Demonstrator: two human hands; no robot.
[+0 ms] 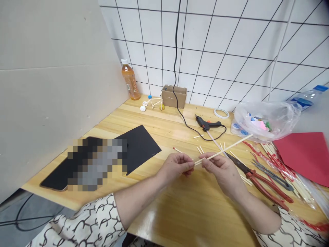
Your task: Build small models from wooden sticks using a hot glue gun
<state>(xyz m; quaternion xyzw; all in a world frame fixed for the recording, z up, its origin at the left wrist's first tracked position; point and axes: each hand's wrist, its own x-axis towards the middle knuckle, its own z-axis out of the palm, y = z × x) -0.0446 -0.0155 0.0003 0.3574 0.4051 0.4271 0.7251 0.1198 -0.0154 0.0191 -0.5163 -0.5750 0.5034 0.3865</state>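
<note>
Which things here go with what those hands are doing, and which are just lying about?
Seemingly part of the job:
pale stick, held by left hand and right hand
pliers
glue gun

Probably just lying about:
amber drink bottle
blue-capped bottle
black sheet

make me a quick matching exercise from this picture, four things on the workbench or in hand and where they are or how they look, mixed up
1. long pale stick
2. glue gun
3. pliers
4. cardboard box

A. red-handled, lying open on the table
B. brown, standing close to the tiled wall
C. held in the right hand
D. black, with a cord that runs up in front of the tiles

Right pairs: 1-C, 2-D, 3-A, 4-B
</note>
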